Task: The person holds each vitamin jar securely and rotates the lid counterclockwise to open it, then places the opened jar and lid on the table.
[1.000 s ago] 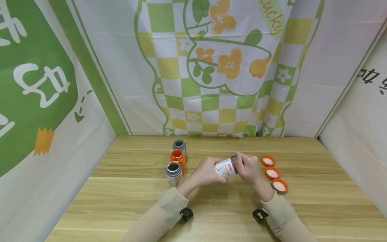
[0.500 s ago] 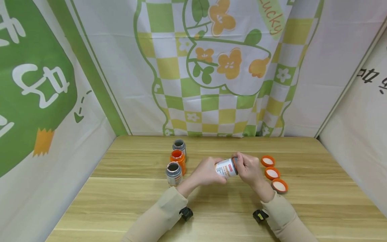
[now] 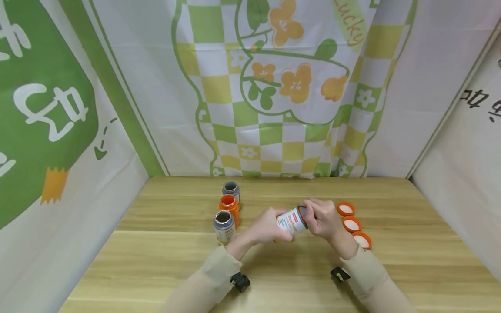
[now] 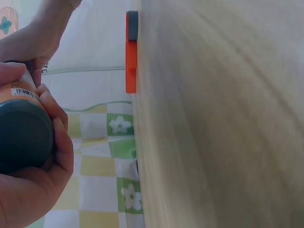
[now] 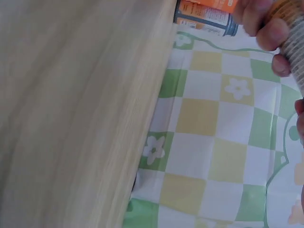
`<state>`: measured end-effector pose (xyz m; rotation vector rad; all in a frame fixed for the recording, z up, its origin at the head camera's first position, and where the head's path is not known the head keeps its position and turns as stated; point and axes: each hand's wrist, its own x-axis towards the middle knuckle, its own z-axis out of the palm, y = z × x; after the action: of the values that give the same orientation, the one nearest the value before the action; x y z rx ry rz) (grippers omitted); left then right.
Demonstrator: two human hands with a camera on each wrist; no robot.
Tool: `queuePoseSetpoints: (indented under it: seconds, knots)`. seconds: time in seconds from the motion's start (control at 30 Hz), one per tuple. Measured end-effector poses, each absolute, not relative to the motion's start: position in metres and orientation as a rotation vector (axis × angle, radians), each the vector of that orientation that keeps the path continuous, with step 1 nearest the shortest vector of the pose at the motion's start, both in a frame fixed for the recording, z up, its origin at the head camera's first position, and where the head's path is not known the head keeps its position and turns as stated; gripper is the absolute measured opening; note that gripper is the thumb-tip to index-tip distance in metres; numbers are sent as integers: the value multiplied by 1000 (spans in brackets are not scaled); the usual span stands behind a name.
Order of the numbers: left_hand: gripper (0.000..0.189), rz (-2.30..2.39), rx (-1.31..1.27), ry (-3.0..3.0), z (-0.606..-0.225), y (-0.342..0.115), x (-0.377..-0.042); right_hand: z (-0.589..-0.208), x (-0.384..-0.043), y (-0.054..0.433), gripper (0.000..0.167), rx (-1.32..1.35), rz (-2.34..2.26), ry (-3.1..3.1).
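In the head view my left hand [image 3: 270,226] grips the body of a supplement bottle [image 3: 290,221] with a white, orange-printed label. The bottle lies tilted in the air, its grey-and-orange top end up to the right. My right hand [image 3: 322,218] holds that capped end with curled fingers, covering most of it. In the left wrist view the bottle's dark grey base [image 4: 23,135] faces the camera, fingers wrapped around it. Only a strip of the label [image 5: 295,47] and some fingertips appear in the right wrist view.
Left of my hands stand three uncapped bottles: a rear grey one [image 3: 231,189], an orange one [image 3: 230,208] and a nearer grey one [image 3: 225,228]. To the right, three orange-rimmed caps [image 3: 346,208] lie in a row with white insides up. A patterned cloth [image 3: 274,143] hangs behind the wooden table [image 3: 156,243].
Both hands stay on the bottle, which has turned slightly and sits a little lower. My right hand has rotated a bit at the cap end. The whole head view has shifted slightly.
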<state>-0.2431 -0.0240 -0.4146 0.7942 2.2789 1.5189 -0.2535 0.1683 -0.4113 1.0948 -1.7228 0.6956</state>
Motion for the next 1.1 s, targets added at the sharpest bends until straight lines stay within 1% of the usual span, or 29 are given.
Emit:
queuePoseSetpoints:
  seconds: [0.13,0.3,0.63,0.73,0.9,1.1]
  knots:
    - [32,1527,810,2264,-412,-25,-243,-410,-255,170,39,1106,667,-1706]
    - [33,1543,767,2200,-413,-26,-242,-414,-257,170,41,1149,662,-1712]
    - [32,1536,730,2216,-414,-26,-242,-423,-255,173,43,1120,748,-1807]
    - [32,1525,729,2246,-414,-26,-242,-424,-253,174,39,1116,813,-1859]
    - [30,1512,738,2313,-413,-27,-241,-425,-249,175,23,1041,1000,-2012]
    - [29,1445,738,2429,-413,-27,-242,-424,-247,174,24,963,1109,-2115]
